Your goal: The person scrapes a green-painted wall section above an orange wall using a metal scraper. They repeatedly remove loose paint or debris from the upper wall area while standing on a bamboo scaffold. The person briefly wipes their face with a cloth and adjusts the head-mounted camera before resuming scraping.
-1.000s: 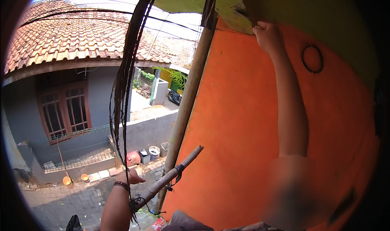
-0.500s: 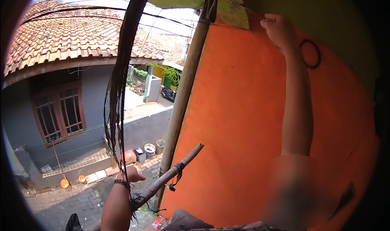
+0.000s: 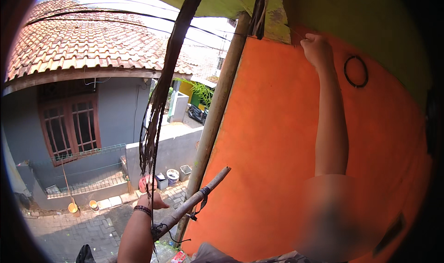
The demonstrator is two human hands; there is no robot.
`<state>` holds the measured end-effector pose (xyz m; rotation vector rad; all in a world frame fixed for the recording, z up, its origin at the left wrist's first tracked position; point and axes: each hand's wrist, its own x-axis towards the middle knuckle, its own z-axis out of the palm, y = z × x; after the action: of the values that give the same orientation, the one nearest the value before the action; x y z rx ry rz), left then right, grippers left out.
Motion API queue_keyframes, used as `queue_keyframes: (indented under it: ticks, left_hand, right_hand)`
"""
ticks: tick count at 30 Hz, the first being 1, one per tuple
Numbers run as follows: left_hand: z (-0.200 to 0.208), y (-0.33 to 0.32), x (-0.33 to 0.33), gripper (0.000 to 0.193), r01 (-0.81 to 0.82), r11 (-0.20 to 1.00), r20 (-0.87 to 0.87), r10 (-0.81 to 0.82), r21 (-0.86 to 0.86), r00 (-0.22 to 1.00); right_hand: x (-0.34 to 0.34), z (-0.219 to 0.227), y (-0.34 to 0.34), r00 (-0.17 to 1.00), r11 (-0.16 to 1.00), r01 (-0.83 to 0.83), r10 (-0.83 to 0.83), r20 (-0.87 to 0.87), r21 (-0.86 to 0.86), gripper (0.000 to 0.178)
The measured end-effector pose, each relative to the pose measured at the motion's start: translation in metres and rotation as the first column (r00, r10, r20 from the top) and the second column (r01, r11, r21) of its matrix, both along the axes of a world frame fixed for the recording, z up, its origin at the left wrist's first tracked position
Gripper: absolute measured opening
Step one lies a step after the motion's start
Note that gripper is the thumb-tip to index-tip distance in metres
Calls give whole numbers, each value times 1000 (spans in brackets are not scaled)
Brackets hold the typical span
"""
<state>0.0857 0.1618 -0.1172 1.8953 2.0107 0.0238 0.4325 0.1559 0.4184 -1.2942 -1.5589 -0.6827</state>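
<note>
My right hand (image 3: 317, 50) is raised high in front of the orange wall, its fingers closed on a thin string (image 3: 296, 32). The string runs up and left from the fist toward the peeling wall edge. My left hand (image 3: 156, 201), with a dark beaded bracelet at the wrist, is low at the left; one digit stretches right and the other fingers are hidden. A long bundle of dark, frayed strands (image 3: 173, 55) hangs from above, passing in front of that hand and wrist. Beside it slants a cut bamboo pole (image 3: 192, 200) with dark ties around it.
A taller upright bamboo pole (image 3: 217, 110) stands along the edge of the orange wall (image 3: 273, 138). A dark ring (image 3: 355, 71) hangs on this wall. Far below lie a paved lane (image 3: 88, 230) and several buckets. Across it stands a grey house with a tiled roof (image 3: 92, 36).
The view has shifted slightly, so the scenery sits a little lower and farther right. The hanging strands have swung right. Both hands keep nearly the same pose.
</note>
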Motion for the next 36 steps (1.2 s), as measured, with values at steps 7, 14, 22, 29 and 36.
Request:
queue_keyframes:
  ticks: [7, 14, 22, 29, 36]
  left_hand:
    - [-2, 0, -8, 73, 50, 998, -22, -50, -35, 998]
    - [15, -2, -10, 72, -5, 997, 18, 6, -73, 1000]
    - [23, -12, -6, 71, 30, 999, 2, -30, -30, 1000]
    - [30, -22, -7, 69, -51, 995, 44, 55, -90, 998]
    - [33, -29, -3, 71, -49, 997, 36, 51, -65, 998]
  right_hand:
    - [19, -9, 5, 978, 955, -203, 188, 84, 215, 22]
    - [-10, 34, -40, 996, 997, -60, 63, 58, -55, 45]
    - [-31, 49, -21, 960, 984, 176, -175, 220, 13, 22]
    - [-17, 55, -30, 996, 987, 79, -73, 49, -141, 22]
    - [-5, -51, 4, 463, 597, -800, 675, -574, 58, 16]
